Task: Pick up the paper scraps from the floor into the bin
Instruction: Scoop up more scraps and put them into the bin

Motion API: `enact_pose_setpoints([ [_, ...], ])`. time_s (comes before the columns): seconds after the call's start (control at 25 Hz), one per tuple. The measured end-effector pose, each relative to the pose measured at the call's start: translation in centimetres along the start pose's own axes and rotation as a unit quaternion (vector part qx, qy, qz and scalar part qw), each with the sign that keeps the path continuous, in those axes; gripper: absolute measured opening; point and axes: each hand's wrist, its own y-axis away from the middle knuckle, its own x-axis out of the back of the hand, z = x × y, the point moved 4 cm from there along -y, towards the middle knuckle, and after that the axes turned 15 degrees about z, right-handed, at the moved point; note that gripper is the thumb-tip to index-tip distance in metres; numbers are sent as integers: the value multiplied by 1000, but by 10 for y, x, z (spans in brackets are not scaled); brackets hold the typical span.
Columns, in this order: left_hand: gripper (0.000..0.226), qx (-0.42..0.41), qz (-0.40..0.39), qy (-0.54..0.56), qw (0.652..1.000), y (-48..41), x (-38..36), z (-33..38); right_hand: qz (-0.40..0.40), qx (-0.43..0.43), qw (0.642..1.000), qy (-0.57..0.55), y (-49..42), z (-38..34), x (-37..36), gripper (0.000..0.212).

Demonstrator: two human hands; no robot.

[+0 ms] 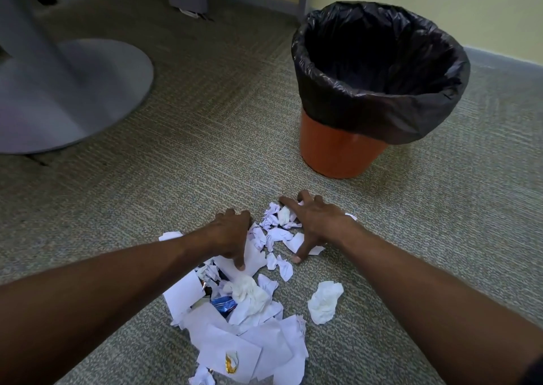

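A pile of white paper scraps (pixel 258 334) lies on the carpet in front of me, mixed with crumpled tissues and a blue wrapper (pixel 224 304). Smaller torn scraps (pixel 277 234) sit at its far end. My left hand (pixel 233 233) rests palm down on the left of those small scraps, fingers spread. My right hand (pixel 313 223) presses flat on their right side, fingers apart. Neither hand has lifted anything. An orange bin (pixel 340 149) lined with a black bag (pixel 379 70) stands upright beyond my right hand.
One crumpled tissue (pixel 324 301) lies apart to the right of the pile. A round grey table base (pixel 73 96) sits on the carpet at the left. A yellow wall (pixel 470 5) with a grey skirting runs behind the bin.
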Motion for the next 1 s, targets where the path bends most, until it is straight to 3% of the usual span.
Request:
enact_pose_setpoints([
  [0.24,104,-5,25,36,999,-7,-9,-3,13,-5,998,-67,-8,-10,-12,139],
  [0.6,102,-26,85,111,990,-6,-17,-14,27,17,986,-163,0,-32,-26,110],
  [1.0,67,-39,144,175,973,7,-20,-19,74,-9,949,-306,17,-42,-34,95],
])
